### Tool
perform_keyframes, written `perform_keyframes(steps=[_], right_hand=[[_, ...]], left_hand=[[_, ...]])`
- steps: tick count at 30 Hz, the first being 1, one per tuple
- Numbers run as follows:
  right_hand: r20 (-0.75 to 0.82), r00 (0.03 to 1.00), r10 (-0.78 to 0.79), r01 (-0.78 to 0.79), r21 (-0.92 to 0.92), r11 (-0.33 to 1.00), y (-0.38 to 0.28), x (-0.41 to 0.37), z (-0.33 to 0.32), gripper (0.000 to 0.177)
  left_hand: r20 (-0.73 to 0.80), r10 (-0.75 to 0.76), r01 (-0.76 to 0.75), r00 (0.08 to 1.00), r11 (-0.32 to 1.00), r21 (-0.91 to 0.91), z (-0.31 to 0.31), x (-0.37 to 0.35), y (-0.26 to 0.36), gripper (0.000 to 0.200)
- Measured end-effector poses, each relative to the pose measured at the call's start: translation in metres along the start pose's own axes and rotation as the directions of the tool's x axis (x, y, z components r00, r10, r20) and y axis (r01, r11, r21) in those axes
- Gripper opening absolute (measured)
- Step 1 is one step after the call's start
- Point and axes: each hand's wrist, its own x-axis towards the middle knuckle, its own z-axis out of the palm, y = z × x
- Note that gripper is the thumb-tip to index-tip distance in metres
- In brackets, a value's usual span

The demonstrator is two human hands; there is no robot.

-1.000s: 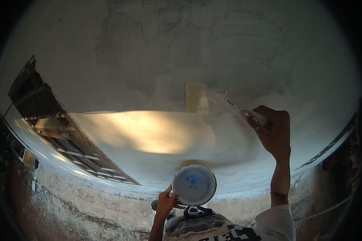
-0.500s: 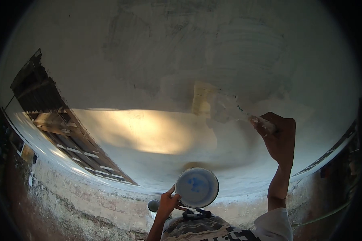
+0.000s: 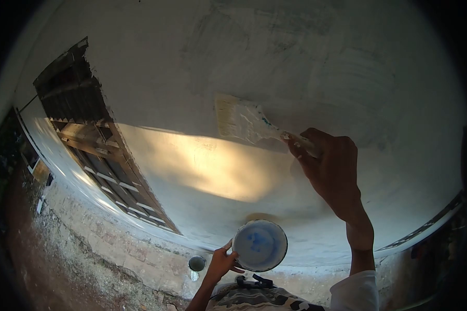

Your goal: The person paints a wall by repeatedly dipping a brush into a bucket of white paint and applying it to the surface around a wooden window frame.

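A wide paintbrush (image 3: 249, 122) with pale bristles and a white-smeared body lies against the wall (image 3: 316, 207), its bristles pointing left. My right hand (image 3: 329, 166) is closed around the brush handle. Lower down, my left hand (image 3: 223, 263) grips the left rim of a round bowl (image 3: 259, 244), thumb on the edge and fingers beneath. Pale liquid with blue patches shows inside the bowl. Grey, darker streaks mark the wall above the brush.
A wooden barred window (image 3: 114, 171) is set into the wall on the left. On the ground below stands a small bucket (image 3: 196, 263). A stone ledge (image 3: 109, 254) runs along the wall's foot. Sunlight (image 3: 207, 166) falls across the wall's middle.
My right hand has carried the paintbrush leftward and slightly up along the wall. The view has shifted, moving the window right. My left hand still holds the bowl.
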Motion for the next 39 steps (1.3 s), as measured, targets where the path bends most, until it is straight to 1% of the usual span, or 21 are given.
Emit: perform_keyframes(steps=[2,3,5,8,9,12,14,15,17,19,21,23,24,25,28,32,34,35,37,38,39], right_hand=[[-0.009,0.995,0.099,-0.100,-0.045,0.994,0.000,-0.013,-0.020,0.026],[-0.004,0.996,0.091,-0.091,-0.045,0.995,0.000,-0.019,-0.027,0.026],[-0.084,0.972,0.221,-0.221,0.009,0.975,0.001,-0.026,-0.036,0.026],[-0.073,0.978,0.193,-0.189,0.057,0.980,0.005,-0.022,-0.040,0.025],[-0.076,0.977,0.202,-0.198,0.053,0.979,0.009,-0.019,-0.041,0.025],[-0.058,0.985,0.162,-0.163,-0.020,0.986,0.025,-0.015,-0.044,0.024],[-0.081,0.960,0.269,-0.268,0.025,0.963,0.041,-0.021,-0.058,0.029],[-0.088,0.958,0.272,-0.271,0.023,0.962,0.049,-0.026,-0.067,0.029],[-0.126,0.924,0.362,-0.363,0.018,0.932,0.061,-0.038,-0.086,0.031],[-0.159,0.917,0.367,-0.369,0.018,0.929,0.067,-0.044,-0.102,0.030],[-0.184,0.906,0.381,-0.385,0.016,0.923,0.068,-0.047,-0.108,0.029],[-0.135,0.948,0.288,-0.272,0.130,0.954,0.061,-0.037,-0.106,0.028],[-0.112,0.951,0.288,-0.275,0.118,0.954,0.056,-0.029,-0.102,0.028],[-0.122,0.948,0.295,-0.282,0.114,0.953,0.054,-0.023,-0.098,0.028],[-0.047,0.957,0.286,-0.282,0.071,0.957,0.059,-0.012,-0.097,0.035],[-0.085,0.940,0.331,-0.324,0.085,0.942,0.096,-0.031,-0.119,0.031],[-0.183,0.909,0.375,-0.366,0.081,0.927,0.112,-0.046,-0.136,0.037],[-0.185,0.909,0.373,-0.365,0.080,0.928,0.111,-0.048,-0.140,0.037],[-0.271,0.893,0.359,-0.354,0.068,0.933,0.105,-0.052,-0.153,0.040],[-0.213,0.907,0.363,-0.350,0.098,0.932,0.102,-0.050,-0.158,0.038],[-0.215,0.905,0.367,-0.354,0.098,0.930,0.098,-0.044,-0.154,0.038]], left_hand=[[0.024,0.009,-0.009,1.000,1.000,0.007,-0.005,0.001,-0.004,0.059],[0.021,0.012,-0.012,1.000,1.000,-0.002,-0.005,-0.001,-0.002,0.059],[0.006,0.008,-0.008,1.000,0.999,-0.047,-0.006,-0.006,0.002,0.059],[-0.020,0.016,-0.017,1.000,0.999,-0.040,-0.009,-0.004,-0.002,0.058],[-0.012,0.012,-0.012,1.000,0.999,-0.034,-0.008,-0.003,-0.004,0.058],[-0.006,0.023,-0.023,1.000,0.998,-0.057,-0.010,0.000,-0.003,0.058],[0.005,-0.011,0.011,1.000,0.999,-0.046,-0.009,0.000,-0.001,0.059],[0.010,-0.008,0.008,1.000,0.999,-0.040,-0.009,0.000,-0.002,0.059],[0.014,-0.006,0.007,1.000,0.999,-0.044,-0.008,0.001,-0.002,0.059],[0.022,-0.025,0.026,0.999,0.999,-0.030,-0.008,0.004,-0.002,0.060],[0.032,-0.013,0.015,0.999,0.997,-0.079,-0.009,0.007,-0.007,0.060],[0.037,-0.020,0.022,0.999,0.998,-0.060,-0.004,0.007,-0.005,0.060],[0.019,-0.034,0.035,0.999,0.998,-0.050,-0.001,0.007,-0.002,0.060],[0.001,-0.046,0.046,0.999,0.998,-0.041,0.002,0.007,0.000,0.060],[0.041,-0.047,0.049,0.998,0.998,-0.050,0.006,0.011,-0.001,0.060],[0.063,-0.047,0.048,0.997,0.999,-0.015,0.008,0.013,-0.003,0.059],[0.063,-0.053,0.055,0.997,0.998,-0.029,0.010,0.013,-0.004,0.059],[0.062,-0.063,0.066,0.996,0.997,-0.041,0.011,0.014,-0.004,0.059],[0.063,-0.066,0.068,0.996,0.997,-0.033,0.011,0.016,-0.004,0.059],[0.061,-0.072,0.074,0.996,0.997,-0.022,0.011,0.016,-0.005,0.059],[0.062,-0.074,0.075,0.995,0.997,-0.019,0.012,0.016,-0.005,0.059]])
